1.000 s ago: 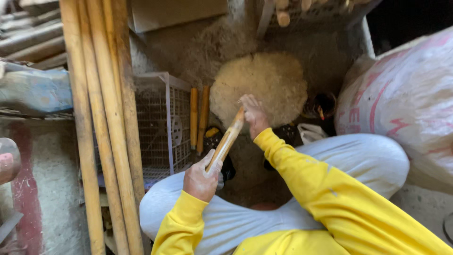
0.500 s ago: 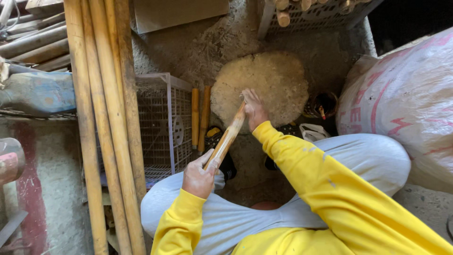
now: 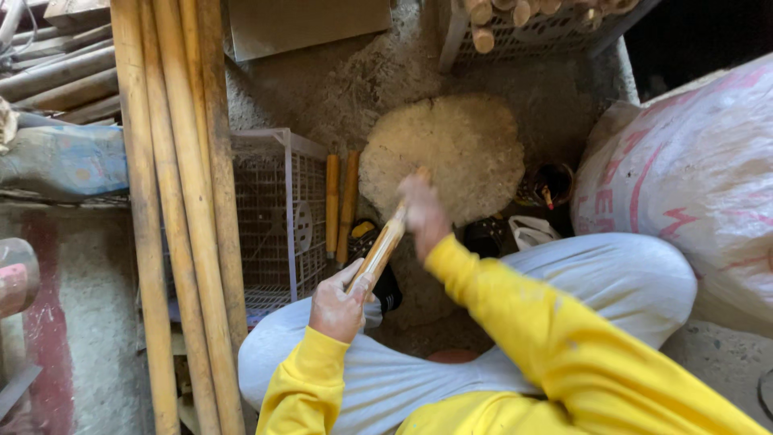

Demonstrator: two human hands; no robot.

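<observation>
Pale bamboo stick [image 3: 380, 251], tilted, gripped by left hand [image 3: 340, 304] and blurred right hand [image 3: 423, 211].

The sleeves [image 3: 515, 322] are bright yellow and the trousers [image 3: 580, 274] are pale grey-white. The stick [image 3: 378, 254] is light tan, like the long poles [image 3: 185, 201]. The sack [image 3: 692, 177] is white with red marks, and the crate [image 3: 274, 217] is white.

Rough woodworking shop — bamboo poles [image 3: 173, 209], shavings heap [image 3: 451, 149], dusty floor [image 3: 338, 89].
</observation>
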